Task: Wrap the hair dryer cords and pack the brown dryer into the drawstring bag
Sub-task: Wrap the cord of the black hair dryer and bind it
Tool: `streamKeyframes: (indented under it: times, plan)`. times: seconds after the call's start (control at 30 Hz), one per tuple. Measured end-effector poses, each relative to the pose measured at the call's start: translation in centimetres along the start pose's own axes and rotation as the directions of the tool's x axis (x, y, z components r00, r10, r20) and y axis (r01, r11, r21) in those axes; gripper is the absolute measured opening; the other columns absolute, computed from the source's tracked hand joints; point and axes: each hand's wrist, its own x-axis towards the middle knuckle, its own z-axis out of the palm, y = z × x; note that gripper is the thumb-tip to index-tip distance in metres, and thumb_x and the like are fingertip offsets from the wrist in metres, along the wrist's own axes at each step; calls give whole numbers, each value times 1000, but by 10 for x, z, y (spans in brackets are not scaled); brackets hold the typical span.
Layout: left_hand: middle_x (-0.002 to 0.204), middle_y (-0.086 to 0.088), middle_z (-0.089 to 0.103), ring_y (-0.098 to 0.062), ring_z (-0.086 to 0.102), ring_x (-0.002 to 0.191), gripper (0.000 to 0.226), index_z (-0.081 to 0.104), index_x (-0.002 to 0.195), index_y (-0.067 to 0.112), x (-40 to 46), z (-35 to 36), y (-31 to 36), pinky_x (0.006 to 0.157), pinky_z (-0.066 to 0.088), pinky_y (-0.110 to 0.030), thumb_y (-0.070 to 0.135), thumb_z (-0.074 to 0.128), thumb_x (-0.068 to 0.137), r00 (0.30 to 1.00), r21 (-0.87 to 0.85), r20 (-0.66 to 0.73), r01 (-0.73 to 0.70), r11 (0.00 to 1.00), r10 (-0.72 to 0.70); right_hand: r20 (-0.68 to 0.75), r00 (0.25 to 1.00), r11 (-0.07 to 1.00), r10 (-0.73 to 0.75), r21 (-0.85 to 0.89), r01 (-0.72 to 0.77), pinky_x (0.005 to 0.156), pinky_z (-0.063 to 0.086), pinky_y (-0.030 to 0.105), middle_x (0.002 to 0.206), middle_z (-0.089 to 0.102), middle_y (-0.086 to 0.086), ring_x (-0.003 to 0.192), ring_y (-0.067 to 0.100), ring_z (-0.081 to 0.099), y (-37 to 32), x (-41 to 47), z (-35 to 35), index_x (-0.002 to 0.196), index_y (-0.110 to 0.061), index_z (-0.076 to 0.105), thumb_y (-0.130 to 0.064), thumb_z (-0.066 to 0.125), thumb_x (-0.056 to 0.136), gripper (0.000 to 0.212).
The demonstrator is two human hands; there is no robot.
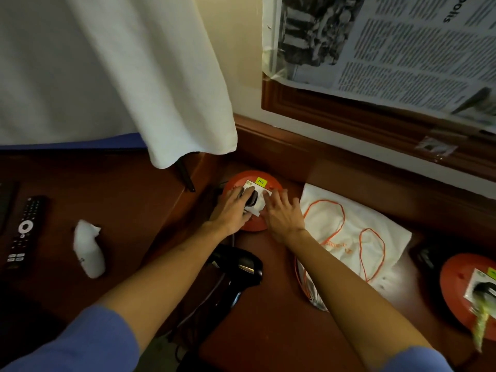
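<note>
An orange round socket base (pixel 243 179) with a white plate (pixel 259 200) sits at the back of the brown desk. A black plug (pixel 252 197) is in the plate. My left hand (pixel 230 212) grips the plug between fingers and thumb. My right hand (pixel 283 213) presses straight fingers on the plate and base beside it. A dark glossy hair dryer (pixel 243 268) lies between my forearms, its grey cord (pixel 233 238) running up under my left wrist. The white drawstring bag (pixel 375 237) with orange strings lies flat to the right.
A second orange socket base (pixel 459 283) with a plug and a greenish cord stands at the far right. A remote control (pixel 24 232) and a crumpled white cloth (pixel 88 248) lie on the left. A white towel (pixel 134 76) hangs above; newspaper (pixel 389 49) covers a framed panel.
</note>
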Motion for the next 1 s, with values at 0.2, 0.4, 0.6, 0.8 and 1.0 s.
streamKeyframes:
  times: [0.2, 0.4, 0.6, 0.8, 1.0]
  plan:
    - [161, -5, 34, -30, 34, 148, 72, 33, 158, 17, -6, 4, -3, 106, 51, -43, 29, 69, 97, 995, -115, -70, 69, 991, -78, -97, 995, 987, 11, 158, 4, 111, 32, 49, 157, 34, 14, 145, 35, 29, -1, 11, -17, 153, -11, 35, -39, 47, 104, 58]
    - [169, -6, 19, -32, 27, 151, 81, 32, 158, 15, -5, 17, -5, 100, 53, -50, 39, 73, 93, 976, -177, -95, 176, 968, -194, -30, 973, 959, -228, 164, 230, 113, 34, 45, 164, 28, 10, 149, 33, 28, -11, 43, -27, 159, -18, 26, -40, 60, 100, 72]
    - [168, -1, 25, -27, 28, 151, 76, 42, 152, 17, -3, 15, -8, 105, 48, -49, 39, 78, 89, 965, -292, -113, 195, 936, -236, 40, 963, 963, -268, 18, 267, 101, 50, 49, 157, 36, 16, 143, 39, 34, -15, 57, -37, 152, -15, 38, -41, 63, 97, 66]
    - [167, -3, 26, -29, 27, 152, 81, 41, 155, 19, -6, 7, -7, 111, 45, -49, 34, 81, 86, 972, -305, -83, 185, 934, -219, 6, 956, 930, -293, 232, 283, 89, 50, 40, 136, 57, 13, 122, 33, 55, -6, 53, -56, 144, -16, 47, -21, 67, 95, 53]
    - [165, -4, 32, -30, 33, 151, 95, 25, 162, 28, -29, -20, -3, 113, 42, -47, 24, 82, 87, 976, -373, 24, 209, 904, -216, -105, 990, 803, -95, 580, 138, 94, 49, 46, 126, 61, 12, 116, 33, 57, 2, 15, -48, 130, -12, 56, -26, 74, 90, 46]
